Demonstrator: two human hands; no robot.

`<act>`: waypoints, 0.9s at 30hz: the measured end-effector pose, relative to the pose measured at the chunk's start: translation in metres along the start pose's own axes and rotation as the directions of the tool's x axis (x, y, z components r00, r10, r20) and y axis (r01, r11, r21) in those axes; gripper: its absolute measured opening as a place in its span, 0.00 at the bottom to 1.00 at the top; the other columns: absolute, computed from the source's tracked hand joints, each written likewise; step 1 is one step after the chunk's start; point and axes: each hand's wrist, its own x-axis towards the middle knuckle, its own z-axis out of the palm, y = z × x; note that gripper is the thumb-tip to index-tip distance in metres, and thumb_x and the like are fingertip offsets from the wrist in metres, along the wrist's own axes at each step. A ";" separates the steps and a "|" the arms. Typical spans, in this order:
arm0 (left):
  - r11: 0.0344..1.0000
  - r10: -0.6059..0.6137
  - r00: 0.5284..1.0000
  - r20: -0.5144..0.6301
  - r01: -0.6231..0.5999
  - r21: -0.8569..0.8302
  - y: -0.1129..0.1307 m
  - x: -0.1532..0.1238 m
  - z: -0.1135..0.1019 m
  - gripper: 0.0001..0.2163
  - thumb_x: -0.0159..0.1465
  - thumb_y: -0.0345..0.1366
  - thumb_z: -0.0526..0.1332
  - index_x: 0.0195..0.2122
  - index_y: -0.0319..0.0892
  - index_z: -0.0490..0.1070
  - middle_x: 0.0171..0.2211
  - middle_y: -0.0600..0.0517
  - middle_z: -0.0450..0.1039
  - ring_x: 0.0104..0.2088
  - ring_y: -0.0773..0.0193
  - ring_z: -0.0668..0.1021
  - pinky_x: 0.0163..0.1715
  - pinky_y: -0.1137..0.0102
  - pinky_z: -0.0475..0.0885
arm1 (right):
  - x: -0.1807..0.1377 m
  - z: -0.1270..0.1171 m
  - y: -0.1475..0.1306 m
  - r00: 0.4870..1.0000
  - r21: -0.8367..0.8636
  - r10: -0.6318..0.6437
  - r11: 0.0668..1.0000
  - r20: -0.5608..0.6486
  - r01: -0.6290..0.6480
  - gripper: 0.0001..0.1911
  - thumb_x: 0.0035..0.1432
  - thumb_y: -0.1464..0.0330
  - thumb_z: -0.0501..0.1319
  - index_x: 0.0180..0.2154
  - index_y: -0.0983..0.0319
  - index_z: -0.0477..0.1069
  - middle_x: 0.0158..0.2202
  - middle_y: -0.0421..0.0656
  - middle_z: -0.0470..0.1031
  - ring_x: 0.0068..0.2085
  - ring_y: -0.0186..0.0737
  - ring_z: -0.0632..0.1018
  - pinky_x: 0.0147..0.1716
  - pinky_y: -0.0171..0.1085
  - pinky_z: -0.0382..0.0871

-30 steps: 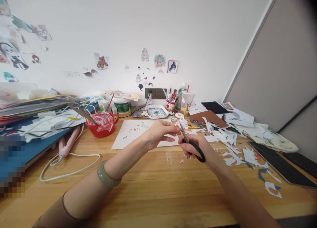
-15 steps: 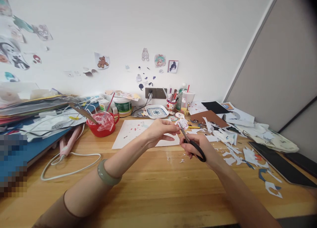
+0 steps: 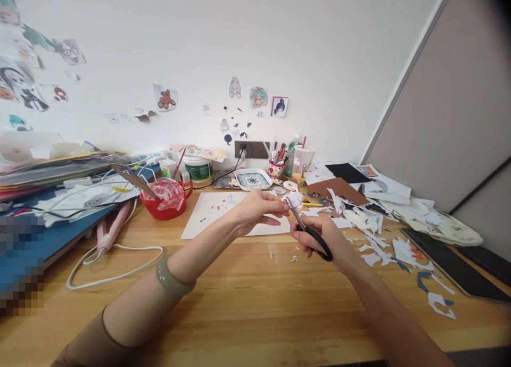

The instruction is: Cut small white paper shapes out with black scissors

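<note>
Black-handled scissors [image 3: 317, 242] sit in my right hand [image 3: 325, 234], its fingers wrapped round the loops. Their blades point up and left, against a small paper cutout [image 3: 294, 199] with pink and red lines. My left hand [image 3: 261, 213] pinches the edge of that cutout between thumb and fingertips, just left of the blades. Whether the blades are apart is too small to tell. Beneath and behind my left hand lies a white paper sheet [image 3: 203, 210] dotted with tiny coloured pieces. Small white snippets [image 3: 294, 258] are scattered on the wooden desk [image 3: 239, 292] below the hands.
A red bowl [image 3: 163, 210] with crumpled plastic stands left, near a pink corded appliance [image 3: 109, 231]. Behind are a patterned tray [image 3: 253, 179], a pen cup [image 3: 276, 168] and a lidded drink cup [image 3: 302, 157]. Paper scraps [image 3: 383, 255] and a black tablet-like slab [image 3: 455, 263] lie right.
Both hands, the cutout and the scissors stay in nearly the same place. Only a very slight shift of the whole view shows.
</note>
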 end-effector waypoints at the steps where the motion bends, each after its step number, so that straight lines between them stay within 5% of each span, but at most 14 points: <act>1: 1.000 -0.001 1.000 0.002 0.001 -0.001 0.000 0.000 0.000 0.08 0.44 0.35 0.65 0.23 0.36 0.70 0.25 0.51 0.69 0.27 0.70 0.69 0.27 0.73 0.67 | 0.000 0.000 0.000 1.000 -0.001 0.003 1.000 0.000 -0.003 0.07 0.47 0.66 0.57 0.24 0.63 0.64 0.14 0.34 0.59 0.17 0.27 0.64 0.16 0.29 0.63; 27: 0.992 -0.112 0.993 -0.034 0.114 0.057 -0.017 0.013 -0.014 0.10 0.42 0.37 0.65 0.22 0.37 0.70 0.26 0.50 0.71 0.27 0.70 0.69 0.26 0.74 0.66 | 0.005 0.000 0.018 0.993 -0.061 0.114 0.992 -0.014 -0.114 0.08 0.47 0.67 0.56 0.23 0.65 0.68 0.14 0.35 0.62 0.16 0.27 0.65 0.15 0.27 0.59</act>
